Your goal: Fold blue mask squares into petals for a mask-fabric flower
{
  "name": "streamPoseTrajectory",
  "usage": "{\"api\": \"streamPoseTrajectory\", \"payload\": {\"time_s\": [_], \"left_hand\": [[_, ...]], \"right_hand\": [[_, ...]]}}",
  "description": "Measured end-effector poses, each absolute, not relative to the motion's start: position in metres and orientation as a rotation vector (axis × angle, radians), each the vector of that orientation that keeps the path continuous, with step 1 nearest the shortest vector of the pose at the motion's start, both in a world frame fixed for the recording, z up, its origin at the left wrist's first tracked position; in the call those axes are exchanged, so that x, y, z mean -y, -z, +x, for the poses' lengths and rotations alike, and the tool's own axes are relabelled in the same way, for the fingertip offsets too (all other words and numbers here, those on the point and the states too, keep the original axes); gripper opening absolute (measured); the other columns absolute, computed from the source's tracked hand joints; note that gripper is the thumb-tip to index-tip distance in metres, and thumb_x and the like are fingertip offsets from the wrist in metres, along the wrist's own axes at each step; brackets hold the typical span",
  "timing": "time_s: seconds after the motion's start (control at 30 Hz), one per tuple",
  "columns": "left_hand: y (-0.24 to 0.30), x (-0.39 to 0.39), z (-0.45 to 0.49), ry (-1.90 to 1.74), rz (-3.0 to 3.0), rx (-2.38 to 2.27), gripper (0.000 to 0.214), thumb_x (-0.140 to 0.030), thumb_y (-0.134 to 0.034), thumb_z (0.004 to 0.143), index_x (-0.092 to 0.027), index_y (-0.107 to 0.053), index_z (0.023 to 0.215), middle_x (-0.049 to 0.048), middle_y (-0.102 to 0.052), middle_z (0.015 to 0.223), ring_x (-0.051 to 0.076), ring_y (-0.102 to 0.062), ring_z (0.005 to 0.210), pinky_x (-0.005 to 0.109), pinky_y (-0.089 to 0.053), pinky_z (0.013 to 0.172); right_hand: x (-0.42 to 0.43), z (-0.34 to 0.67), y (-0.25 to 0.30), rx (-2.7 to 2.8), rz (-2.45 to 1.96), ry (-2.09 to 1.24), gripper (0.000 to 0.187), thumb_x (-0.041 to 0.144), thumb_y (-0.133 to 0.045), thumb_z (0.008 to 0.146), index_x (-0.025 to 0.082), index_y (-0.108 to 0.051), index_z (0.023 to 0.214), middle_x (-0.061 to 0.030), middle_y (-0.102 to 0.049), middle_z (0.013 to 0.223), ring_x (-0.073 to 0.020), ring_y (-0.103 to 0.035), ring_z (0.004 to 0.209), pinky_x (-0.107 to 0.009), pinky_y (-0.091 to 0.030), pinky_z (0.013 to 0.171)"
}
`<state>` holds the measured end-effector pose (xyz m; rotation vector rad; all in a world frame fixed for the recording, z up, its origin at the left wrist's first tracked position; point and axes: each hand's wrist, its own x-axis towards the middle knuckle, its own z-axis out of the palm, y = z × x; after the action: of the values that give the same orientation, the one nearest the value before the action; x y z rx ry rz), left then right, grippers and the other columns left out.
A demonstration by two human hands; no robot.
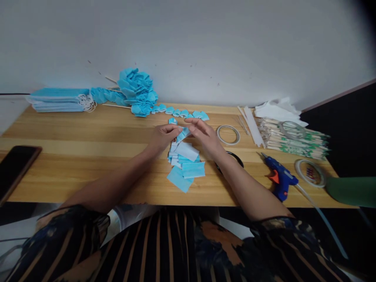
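A small blue-and-white piece of mask fabric [183, 135] is held up between my hands above the middle of the table. My left hand [163, 137] pinches its left edge between thumb and fingers. On the other side my right hand [206, 137] has its thumb and fingertips at the right edge, with the index finger arched over. Directly below lies a loose pile of cut blue and white fabric rectangles [193, 170]. Just behind my hands, a row of folded blue pieces [176, 113] runs along the back of the table.
Stacked face masks [58, 98] and blue fabric flowers [136, 90] on sticks stand at the back left. A phone [18, 168] lies left. To the right are tape rolls [217, 135], a blue glue gun [280, 178], bagged sticks [289, 143] and white sheets [279, 111].
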<state>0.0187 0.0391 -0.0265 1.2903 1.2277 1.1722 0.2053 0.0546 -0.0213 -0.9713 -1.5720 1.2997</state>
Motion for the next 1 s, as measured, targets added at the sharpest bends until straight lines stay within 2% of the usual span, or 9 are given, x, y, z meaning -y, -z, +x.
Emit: {"api": "streamPoseTrajectory", "payload": {"time_s": [0.1,0.17,0.3,0.37,0.5,0.63,0.83,0.9,1.0], "left_hand": [[0.027,-0.039,0.02,-1.215,1.313,-1.217,0.029,-0.047,-0.072,0.075,-0.018,-0.074,0.071,-0.0023,-0.059,0.058,0.012,-0.052,0.059,0.025,-0.041,0.06],[0.028,-0.039,0.021,-1.242,1.327,-1.206,0.029,-0.047,-0.072,0.076,-0.019,-0.075,0.073,-0.0025,-0.058,0.058,0.012,-0.053,0.059,0.025,-0.042,0.06],[0.028,-0.037,0.021,-1.271,1.374,-1.178,0.031,-0.048,-0.072,0.08,-0.019,-0.072,0.07,-0.0025,-0.058,0.059,0.012,-0.053,0.061,0.025,-0.043,0.061],[0.028,-0.037,0.021,-1.275,1.386,-1.184,0.03,-0.047,-0.071,0.08,-0.019,-0.07,0.069,-0.0022,-0.058,0.061,0.012,-0.053,0.062,0.025,-0.042,0.062],[0.031,-0.037,0.022,-1.253,1.372,-1.182,0.027,-0.044,-0.07,0.08,-0.019,-0.069,0.071,-0.002,-0.058,0.063,0.012,-0.051,0.061,0.025,-0.041,0.061],[0.036,-0.036,0.025,-1.156,1.351,-1.18,0.022,-0.04,-0.069,0.078,-0.019,-0.068,0.073,-0.0025,-0.058,0.061,0.011,-0.051,0.058,0.024,-0.04,0.058],[0.035,-0.036,0.026,-1.198,1.314,-1.197,0.024,-0.041,-0.07,0.077,-0.018,-0.068,0.07,-0.0008,-0.061,0.063,0.011,-0.053,0.06,0.024,-0.043,0.06],[0.034,-0.037,0.025,-1.224,1.28,-1.171,0.027,-0.045,-0.071,0.077,-0.019,-0.067,0.07,0.0001,-0.064,0.065,0.011,-0.054,0.06,0.025,-0.045,0.061],[0.033,-0.037,0.025,-1.245,1.257,-1.157,0.031,-0.048,-0.073,0.076,-0.019,-0.068,0.07,0.0,-0.064,0.065,0.011,-0.055,0.06,0.025,-0.047,0.061]], "right_hand": [[-0.054,0.202,0.022,1.569,-1.048,-1.367,0.047,0.063,-0.078,0.08,0.025,-0.07,0.105,0.0005,-0.069,0.083,-0.0182,-0.066,0.078,-0.03,-0.052,0.068],[-0.053,0.201,0.024,1.577,-1.098,-1.363,0.047,0.065,-0.08,0.077,0.023,-0.069,0.096,0.0009,-0.066,0.075,-0.0181,-0.064,0.073,-0.029,-0.047,0.062],[-0.053,0.201,0.029,1.579,-1.116,-1.327,0.05,0.068,-0.081,0.074,0.022,-0.061,0.074,0.0015,-0.06,0.066,-0.0144,-0.052,0.062,-0.029,-0.038,0.058],[-0.054,0.201,0.03,1.543,-1.112,-1.312,0.051,0.069,-0.08,0.073,0.022,-0.058,0.07,0.0026,-0.056,0.063,-0.0133,-0.048,0.059,-0.029,-0.037,0.057],[-0.055,0.201,0.028,1.466,-1.088,-1.245,0.044,0.061,-0.078,0.078,0.023,-0.058,0.071,0.0034,-0.057,0.064,-0.013,-0.049,0.061,-0.029,-0.039,0.061],[-0.056,0.202,0.024,1.425,-1.056,-1.178,0.038,0.056,-0.077,0.08,0.022,-0.061,0.075,0.0046,-0.052,0.066,-0.0117,-0.043,0.062,-0.028,-0.035,0.061],[-0.057,0.207,0.019,1.512,-1.01,-1.127,0.052,0.069,-0.064,0.088,0.022,-0.055,0.067,0.0032,-0.045,0.067,-0.0134,-0.043,0.067,-0.03,-0.038,0.067],[-0.056,0.207,0.018,1.569,-0.978,-1.13,0.052,0.072,-0.062,0.088,0.022,-0.061,0.075,0.0019,-0.052,0.072,-0.0146,-0.047,0.071,-0.031,-0.04,0.071],[-0.055,0.205,0.019,1.656,-0.965,-1.132,0.051,0.071,-0.071,0.082,0.022,-0.07,0.095,-0.0008,-0.066,0.087,-0.017,-0.056,0.081,-0.031,-0.043,0.076]]}}
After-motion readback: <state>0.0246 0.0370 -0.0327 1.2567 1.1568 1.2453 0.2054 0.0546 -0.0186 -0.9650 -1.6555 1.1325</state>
